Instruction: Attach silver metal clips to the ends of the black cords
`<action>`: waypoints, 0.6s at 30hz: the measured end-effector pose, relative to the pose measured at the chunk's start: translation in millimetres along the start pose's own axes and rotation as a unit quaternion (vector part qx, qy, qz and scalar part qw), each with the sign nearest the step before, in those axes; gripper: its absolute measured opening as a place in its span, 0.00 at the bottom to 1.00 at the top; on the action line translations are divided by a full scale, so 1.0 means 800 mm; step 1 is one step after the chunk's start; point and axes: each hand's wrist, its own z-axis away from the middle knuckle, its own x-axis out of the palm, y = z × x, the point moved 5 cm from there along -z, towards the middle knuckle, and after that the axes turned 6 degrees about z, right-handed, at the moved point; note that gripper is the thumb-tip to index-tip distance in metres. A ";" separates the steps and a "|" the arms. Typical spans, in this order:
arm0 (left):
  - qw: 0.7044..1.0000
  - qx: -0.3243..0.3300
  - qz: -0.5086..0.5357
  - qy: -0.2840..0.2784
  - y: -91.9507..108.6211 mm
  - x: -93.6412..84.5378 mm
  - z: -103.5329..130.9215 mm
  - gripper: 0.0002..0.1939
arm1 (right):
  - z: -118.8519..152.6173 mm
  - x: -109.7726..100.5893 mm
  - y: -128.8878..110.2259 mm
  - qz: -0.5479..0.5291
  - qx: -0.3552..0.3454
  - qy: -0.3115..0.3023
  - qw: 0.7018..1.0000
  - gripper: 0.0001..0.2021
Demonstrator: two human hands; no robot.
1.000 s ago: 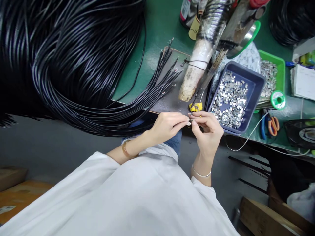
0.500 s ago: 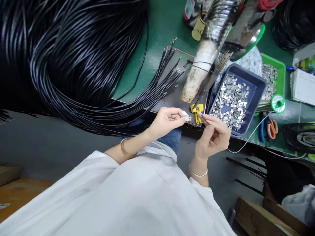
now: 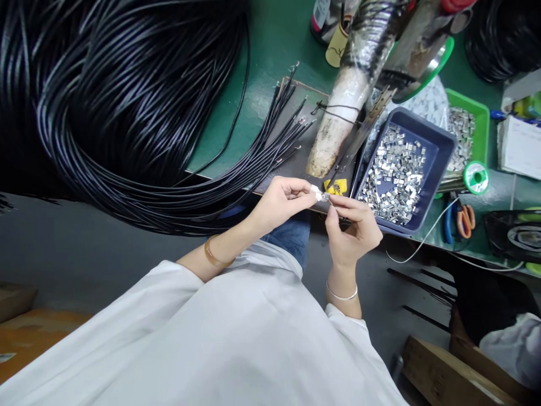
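Note:
My left hand is closed in a pinch, with white wrapping at its fingertips. Between them is a small metallic connector with fine wires. My right hand is closed too, thumb against fingertips, right up at the connector. Whether it grips a wire or a tiny part there is too small to make out. Just beyond the fingertips lies a yellow plastic tool, partly covered by my hands. To the right stands a dark blue tray holding many small silver metal shells.
A huge coil of black cable fills the left, its stripped ends lying on a dark board. A plastic-wrapped duct slants down near my hands. Further right are a green tray, a solder spool and orange-handled pliers.
My right hand has moved left, bringing its fingertips to the connector in my left hand. The left hand has barely moved. The view has shifted slightly.

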 end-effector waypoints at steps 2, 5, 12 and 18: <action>1.000 -0.003 -0.004 0.005 -0.001 0.000 -0.001 0.07 | 0.000 0.000 0.000 0.015 -0.020 -0.001 1.000 0.07; 1.000 -0.007 -0.010 0.013 -0.004 0.002 -0.003 0.06 | 0.000 0.002 0.001 0.036 -0.037 -0.013 0.999 0.07; 0.998 0.023 -0.047 0.037 -0.003 0.005 -0.008 0.03 | 0.001 0.005 0.006 0.043 -0.009 0.002 0.999 0.08; 0.996 0.034 -0.058 0.052 -0.004 0.004 -0.010 0.04 | 0.004 0.009 0.005 0.058 0.012 0.011 0.998 0.09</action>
